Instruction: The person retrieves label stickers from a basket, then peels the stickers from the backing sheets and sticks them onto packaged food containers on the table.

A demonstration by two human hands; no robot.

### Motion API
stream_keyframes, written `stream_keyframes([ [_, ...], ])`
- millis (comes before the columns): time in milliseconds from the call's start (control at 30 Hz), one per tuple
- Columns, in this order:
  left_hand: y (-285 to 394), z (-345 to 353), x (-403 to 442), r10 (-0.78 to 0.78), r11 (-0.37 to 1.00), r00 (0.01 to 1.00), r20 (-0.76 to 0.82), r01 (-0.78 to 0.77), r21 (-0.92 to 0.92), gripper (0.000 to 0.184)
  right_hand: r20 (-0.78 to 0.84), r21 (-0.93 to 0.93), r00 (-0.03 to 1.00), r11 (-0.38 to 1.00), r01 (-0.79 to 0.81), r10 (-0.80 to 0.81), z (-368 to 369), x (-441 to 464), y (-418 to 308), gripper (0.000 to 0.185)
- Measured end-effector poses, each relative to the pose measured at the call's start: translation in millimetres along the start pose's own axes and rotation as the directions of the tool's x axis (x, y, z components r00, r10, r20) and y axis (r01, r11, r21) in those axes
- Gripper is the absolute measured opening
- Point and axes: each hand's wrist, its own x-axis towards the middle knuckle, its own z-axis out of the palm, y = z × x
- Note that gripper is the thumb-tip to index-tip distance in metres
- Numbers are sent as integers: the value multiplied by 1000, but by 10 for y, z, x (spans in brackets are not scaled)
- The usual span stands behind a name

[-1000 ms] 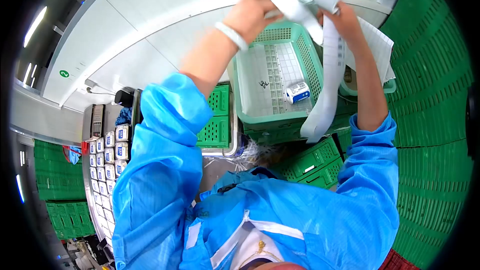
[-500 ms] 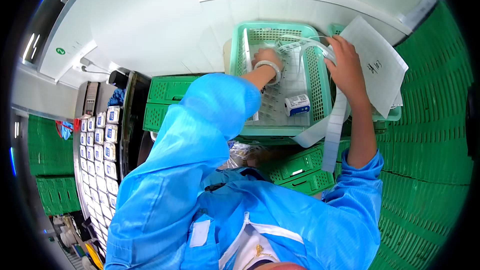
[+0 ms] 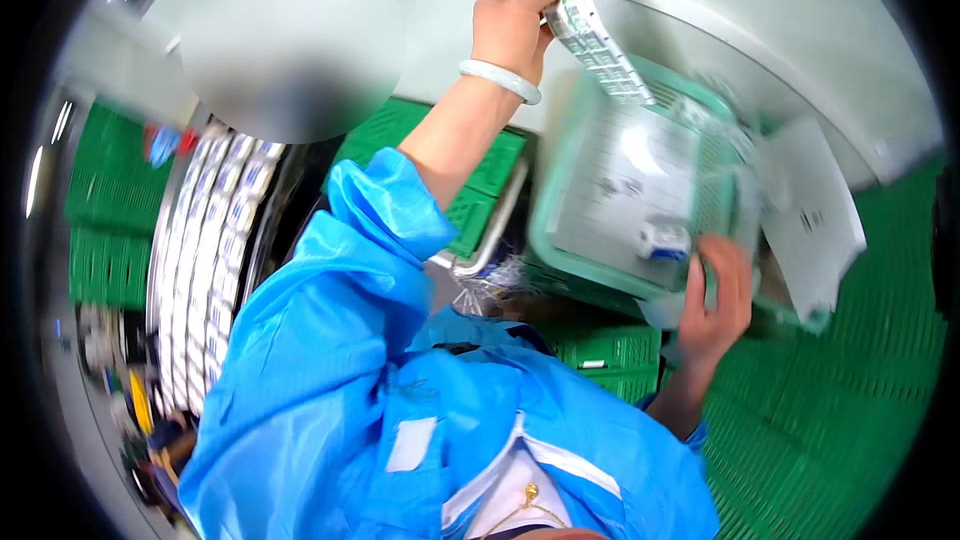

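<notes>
My left hand, with a pale bangle at the wrist, is raised above the basket's far left side. Its thumb and fingers pinch a long strip of labels printed in white and green squares. The strip slants down toward the back of the pale green mesh basket. A white sheet with handwriting lies in the basket, and on it sits a small white and blue box. My right hand is at the basket's near right corner, fingers and thumb apart, nothing visible between them.
A white paper with dark writing leans right of the basket. Green crates stand below, and more are stacked at right. Rows of small white and blue boxes line the left side.
My left hand has come up out of the basket, now with the label strip. My right hand has moved down toward the near corner, away from the pale strips. The view has turned.
</notes>
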Motion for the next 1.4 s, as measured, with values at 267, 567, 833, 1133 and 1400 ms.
stream_keyframes([
  [267, 1218, -1880, -1592, 196, 857, 977, -82, -130, 499, 64, 324, 666, 926, 742, -78, -194, 1083, -332, -1331, 26],
  [567, 1652, -3602, -2890, 84, 878, 944, -320, 82, 471, 57, 493, 787, 803, 566, -247, -335, 2943, -105, -2977, 59],
  [833, 2264, -4790, -3561, 22, 952, 884, -466, 123, 280, 34, 720, 688, 523, 365, -628, -456, 3988, -605, -4593, 39],
  [1133, 2675, -5729, -3991, 132, 956, 780, -612, 64, 288, 23, 300, 906, 484, 404, 125, -822, 4502, -995, -5594, 42],
  [1400, 2839, -6098, -3849, 286, 789, 741, -607, 178, 589, 14, 633, 743, 294, 455, -491, -716, 5051, -1090, -5739, 20],
])
